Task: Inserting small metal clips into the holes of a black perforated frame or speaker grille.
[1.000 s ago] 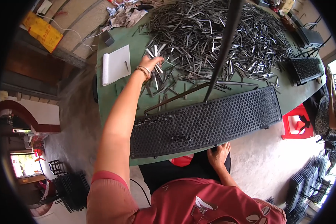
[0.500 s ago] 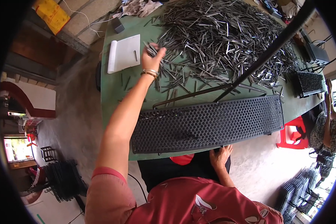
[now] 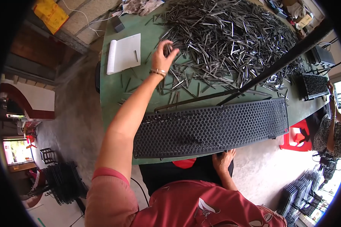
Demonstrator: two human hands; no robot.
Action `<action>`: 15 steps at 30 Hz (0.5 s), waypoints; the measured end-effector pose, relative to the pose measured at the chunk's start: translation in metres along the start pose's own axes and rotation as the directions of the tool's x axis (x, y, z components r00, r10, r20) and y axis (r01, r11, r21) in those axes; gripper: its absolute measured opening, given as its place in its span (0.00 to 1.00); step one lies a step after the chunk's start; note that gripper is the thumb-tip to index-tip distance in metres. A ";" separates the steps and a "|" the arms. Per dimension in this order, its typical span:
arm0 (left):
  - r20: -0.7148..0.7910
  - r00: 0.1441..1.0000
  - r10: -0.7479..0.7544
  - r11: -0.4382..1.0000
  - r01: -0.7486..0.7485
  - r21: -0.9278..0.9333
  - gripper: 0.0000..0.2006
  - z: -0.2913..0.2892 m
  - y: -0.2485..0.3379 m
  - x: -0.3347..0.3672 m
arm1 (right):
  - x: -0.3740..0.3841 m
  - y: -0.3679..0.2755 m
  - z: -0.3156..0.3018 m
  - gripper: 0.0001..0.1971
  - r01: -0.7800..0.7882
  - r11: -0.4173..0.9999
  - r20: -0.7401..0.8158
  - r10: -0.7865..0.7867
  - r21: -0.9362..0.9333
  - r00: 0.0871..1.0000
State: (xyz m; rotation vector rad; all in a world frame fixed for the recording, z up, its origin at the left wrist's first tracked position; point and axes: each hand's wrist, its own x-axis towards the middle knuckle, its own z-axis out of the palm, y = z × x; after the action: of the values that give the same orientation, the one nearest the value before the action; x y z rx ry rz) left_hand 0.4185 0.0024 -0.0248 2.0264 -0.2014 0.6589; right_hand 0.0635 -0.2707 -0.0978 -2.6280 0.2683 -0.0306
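Note:
My left hand (image 3: 164, 56) is over the left edge of a large heap of thin black strips (image 3: 223, 41) on the green table. Its fingers are curled round a few dark strips, slightly blurred. Before me lies a long black panel (image 3: 212, 128) with rows of round holes, its near edge by the table's front edge. At that near edge, right of the middle, is my right hand (image 3: 224, 162), its fingers bent round something dark. The fingertips are partly hidden under the panel.
A black bar (image 3: 272, 60) slants from behind the panel to the upper right. An open white notebook (image 3: 125, 53) and a small dark box (image 3: 118, 24) lie at left. At far right, another person's hand (image 3: 330, 87) is beside a black bristly block (image 3: 313, 85), near a red stool (image 3: 296, 137).
My left hand has moved right and slightly farther away, toward the heap, and its fingers are more curled. The right hand stays at the panel's near edge.

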 end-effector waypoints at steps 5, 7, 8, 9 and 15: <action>-0.080 0.996 -0.035 0.987 0.022 -0.162 0.16 0.011 -0.016 -0.013 | 0.005 -0.007 -0.003 0.26 0.029 0.999 -0.019 -0.028 0.016 0.999; 0.009 0.993 -0.116 0.993 0.116 -0.034 0.10 0.012 -0.020 -0.004 | 0.007 -0.007 -0.005 0.28 0.028 1.000 0.018 -0.028 -0.010 0.999; -0.063 0.982 -0.181 0.977 0.172 -0.127 0.11 0.017 -0.021 0.002 | 0.007 -0.008 -0.005 0.28 0.029 1.000 0.015 -0.029 -0.009 0.999; -0.079 0.949 -0.306 0.917 0.271 -0.292 0.14 0.022 -0.022 0.008 | 0.006 -0.008 -0.005 0.26 0.024 1.000 0.000 -0.024 -0.006 1.000; -0.032 0.699 -0.715 0.525 0.505 -0.685 0.18 0.011 -0.033 0.048 | 0.008 -0.013 -0.009 0.24 0.029 0.999 -0.035 -0.028 0.022 0.999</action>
State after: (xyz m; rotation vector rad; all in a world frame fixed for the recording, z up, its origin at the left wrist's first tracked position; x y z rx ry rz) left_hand 0.4765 0.0164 -0.0290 1.1589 0.4486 0.3526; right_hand 0.0729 -0.2651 -0.0843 -2.6105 0.2408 -0.0879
